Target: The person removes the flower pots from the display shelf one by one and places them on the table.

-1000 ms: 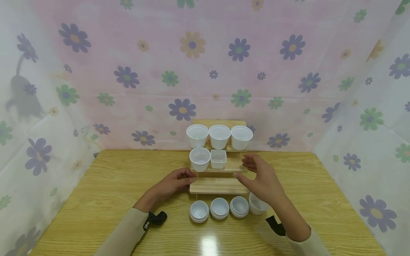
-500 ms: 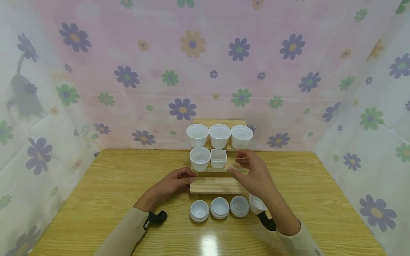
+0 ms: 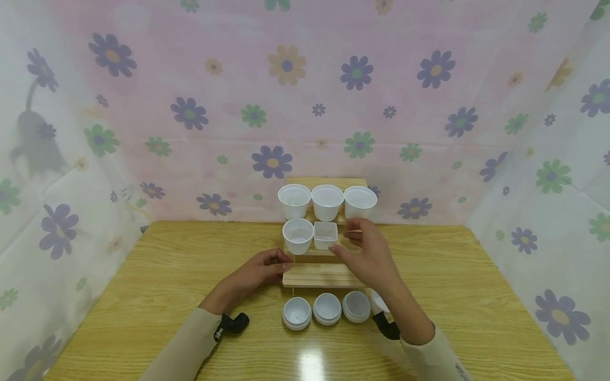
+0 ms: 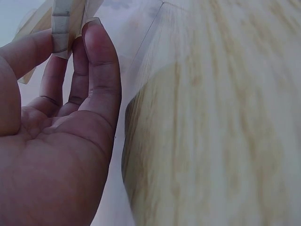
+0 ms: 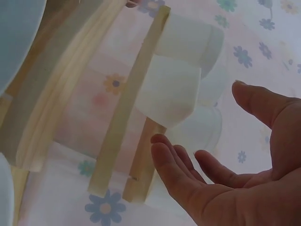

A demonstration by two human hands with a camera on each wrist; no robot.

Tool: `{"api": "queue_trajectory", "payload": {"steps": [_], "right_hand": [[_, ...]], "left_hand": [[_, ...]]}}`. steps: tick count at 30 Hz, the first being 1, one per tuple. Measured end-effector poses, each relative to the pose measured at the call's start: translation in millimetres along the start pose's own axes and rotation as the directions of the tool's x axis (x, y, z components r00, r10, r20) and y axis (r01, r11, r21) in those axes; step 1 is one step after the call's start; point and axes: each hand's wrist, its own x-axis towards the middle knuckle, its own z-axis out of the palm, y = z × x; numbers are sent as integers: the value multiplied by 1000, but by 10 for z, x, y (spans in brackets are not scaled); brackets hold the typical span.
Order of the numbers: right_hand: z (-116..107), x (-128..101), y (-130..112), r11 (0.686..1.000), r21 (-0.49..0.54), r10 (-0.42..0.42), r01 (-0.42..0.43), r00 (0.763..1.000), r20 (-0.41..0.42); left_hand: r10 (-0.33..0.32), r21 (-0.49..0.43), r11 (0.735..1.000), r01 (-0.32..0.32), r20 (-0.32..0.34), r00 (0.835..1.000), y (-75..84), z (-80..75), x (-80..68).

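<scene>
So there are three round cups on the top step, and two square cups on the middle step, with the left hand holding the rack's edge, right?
Not quite. The middle step holds one round cup and one square cup, not two square ones; the head view shows it. The three round cups on the top step and the left hand at the rack's edge are as you said.

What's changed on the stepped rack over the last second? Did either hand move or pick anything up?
The right hand moved forward and left, over the middle step toward the square cup, open and holding nothing. The left hand stayed holding the left end of the wooden rack. The round cups on the rack and the three lids on the table have not moved.
</scene>
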Motion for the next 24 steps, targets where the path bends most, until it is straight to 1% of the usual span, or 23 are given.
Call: {"api": "queue_trajectory", "payload": {"steps": [8,12,19,24], "right_hand": [[127,27,69,999,26,-41,43,997,-68],[186,42,112,998,42,-45,48,996,-76],[259,63,163,997,79,-17,24,996,-87],[305,76,186,995,76,-49,57,993,-105]], "left_hand": [[9,1,1000,-9,0,1000,-3,-2,5],[9,-6,1000,-9,3,1000,4,3,5],[10,-4,1000,-10,6,1000,7,4,5],[8,-12,1000,-8,6,1000,5,1,3]]}}
